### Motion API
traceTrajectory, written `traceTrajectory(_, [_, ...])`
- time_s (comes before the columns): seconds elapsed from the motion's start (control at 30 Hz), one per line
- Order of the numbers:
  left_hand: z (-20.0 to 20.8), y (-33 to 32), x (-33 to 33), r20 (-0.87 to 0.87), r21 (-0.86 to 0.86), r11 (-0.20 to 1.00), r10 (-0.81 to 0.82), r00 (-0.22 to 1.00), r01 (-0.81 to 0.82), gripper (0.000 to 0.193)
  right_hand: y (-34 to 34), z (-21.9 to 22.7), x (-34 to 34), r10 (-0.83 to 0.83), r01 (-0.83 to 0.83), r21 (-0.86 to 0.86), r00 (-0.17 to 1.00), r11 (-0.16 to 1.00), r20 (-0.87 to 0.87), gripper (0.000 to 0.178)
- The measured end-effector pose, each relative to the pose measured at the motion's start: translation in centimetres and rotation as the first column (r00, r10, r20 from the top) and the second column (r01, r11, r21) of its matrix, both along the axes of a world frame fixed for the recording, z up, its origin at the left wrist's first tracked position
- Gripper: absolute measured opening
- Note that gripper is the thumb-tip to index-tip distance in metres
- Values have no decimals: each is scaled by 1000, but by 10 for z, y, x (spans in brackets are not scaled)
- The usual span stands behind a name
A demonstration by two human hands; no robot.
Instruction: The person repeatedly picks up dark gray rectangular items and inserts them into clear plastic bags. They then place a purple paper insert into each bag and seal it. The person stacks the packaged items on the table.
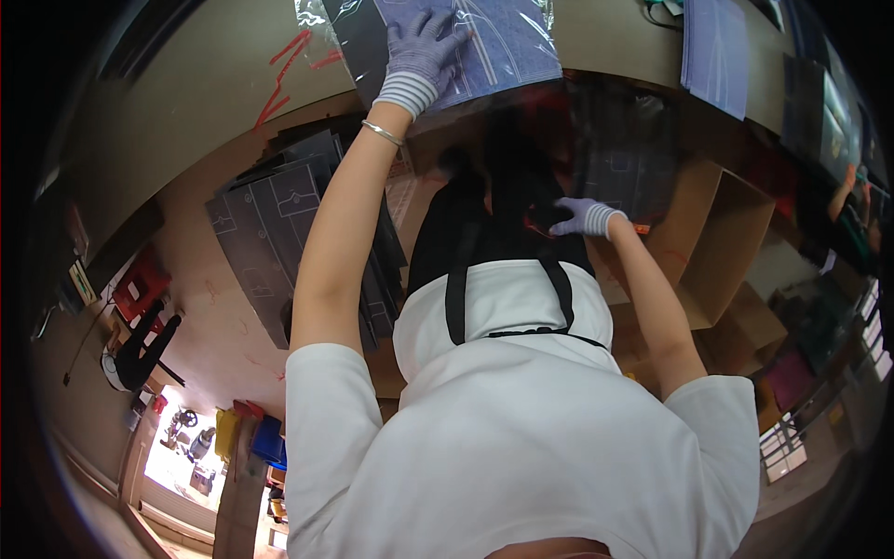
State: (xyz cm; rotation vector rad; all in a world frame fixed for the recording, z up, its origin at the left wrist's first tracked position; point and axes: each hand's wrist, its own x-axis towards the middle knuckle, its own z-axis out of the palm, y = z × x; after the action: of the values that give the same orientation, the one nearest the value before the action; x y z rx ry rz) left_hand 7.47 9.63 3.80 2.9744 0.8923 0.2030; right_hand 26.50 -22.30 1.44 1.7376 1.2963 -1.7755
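My left hand point(416, 67), in a pale purple knit glove with a striped cuff, lies with fingers spread on a blue printed flat panel point(503, 51) in clear plastic wrap on the worktable. Lower down and to the right, my right hand point(587, 218), gloved alike, is beside my dark-trousered leg. Its fingers are drawn together; what they hold, if anything, is lost against the dark clothing, where a bit of red shows. Just beyond that hand is a blurred dark panel point(626, 154) with pale printed lines.
Dark printed panels point(270, 224) are stacked low on the left. An open cardboard box point(712, 247) stands on the right. Red strips point(284, 74) lie on the worktable point(205, 93). Another blue panel point(715, 56) overhangs its edge, and a person point(852, 210) is at far right.
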Motion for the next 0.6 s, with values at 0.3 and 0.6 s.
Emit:
traceTrajectory(0.3, [-8,2,-16,175,-161,987,9,985,19,26,67,-39,-13,-739,890,-225,164,397,-653,72])
traceTrajectory(0.6, [-3,10,-20,245,-363,931,46,968,48,16,142,-27,-59,-635,888,-450,-293,97,-715,25])
